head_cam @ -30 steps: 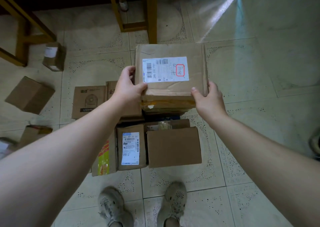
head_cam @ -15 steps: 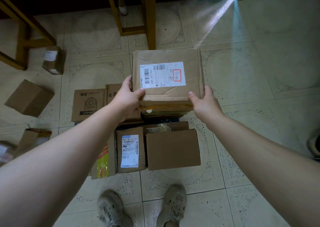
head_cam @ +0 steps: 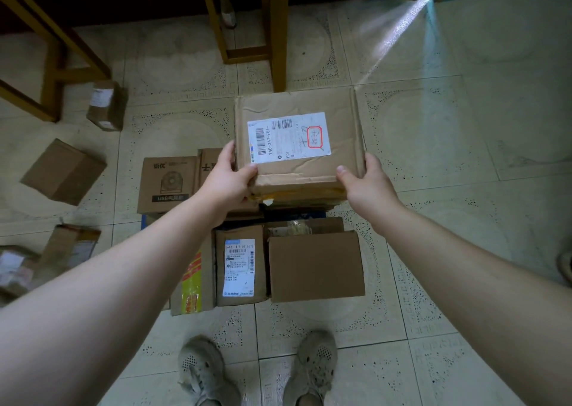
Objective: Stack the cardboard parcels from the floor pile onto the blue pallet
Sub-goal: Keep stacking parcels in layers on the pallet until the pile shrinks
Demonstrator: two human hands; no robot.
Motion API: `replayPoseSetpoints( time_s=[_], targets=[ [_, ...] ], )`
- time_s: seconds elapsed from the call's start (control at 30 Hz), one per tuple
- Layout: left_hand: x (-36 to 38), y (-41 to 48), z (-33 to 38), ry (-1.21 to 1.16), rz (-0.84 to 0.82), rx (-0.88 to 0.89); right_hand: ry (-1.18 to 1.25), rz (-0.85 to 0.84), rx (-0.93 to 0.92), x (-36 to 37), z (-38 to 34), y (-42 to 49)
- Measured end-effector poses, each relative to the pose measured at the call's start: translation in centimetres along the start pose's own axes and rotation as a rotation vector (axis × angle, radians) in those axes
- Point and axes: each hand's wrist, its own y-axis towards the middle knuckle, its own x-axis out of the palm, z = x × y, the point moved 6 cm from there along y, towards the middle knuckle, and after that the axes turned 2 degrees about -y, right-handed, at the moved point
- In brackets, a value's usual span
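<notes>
I hold a flat cardboard parcel [head_cam: 297, 139] with a white shipping label in front of me, above the stack. My left hand [head_cam: 227, 179] grips its near left corner, thumb on top. My right hand [head_cam: 366, 186] grips its near right corner the same way. Below it, several parcels sit packed together: a plain brown box [head_cam: 315, 266], a labelled box [head_cam: 240, 266], a box with yellow and red tape [head_cam: 193, 282] and a fan-printed box [head_cam: 168, 182]. A sliver of the blue pallet [head_cam: 144, 221] shows under them; the rest is hidden.
Loose parcels lie on the tiled floor at left: one [head_cam: 63, 172] tilted, one [head_cam: 106, 104] by a wooden frame [head_cam: 52, 65], two [head_cam: 71, 247] at the left edge. Wooden legs [head_cam: 278, 34] stand behind the stack. My shoes [head_cam: 260, 371] are at the bottom. Bare tiles lie to the right.
The held parcel has dropped slightly in the view and come a little toward the stack. Both hands keep the same grip.
</notes>
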Motion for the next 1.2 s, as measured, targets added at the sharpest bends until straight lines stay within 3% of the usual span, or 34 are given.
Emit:
replayPoseSetpoints(
  time_s=[0.27,1.2],
  targets=[
    [1.2,0.7,1.0,0.108,-0.066,-0.004,0.004,0.071,0.016,-0.9,-0.1,0.4],
    [1.1,0.3,-0.2,0.111,0.0,-0.025,-0.035,-0.019,0.036,-0.7,0.0,-0.6]
  ],
)
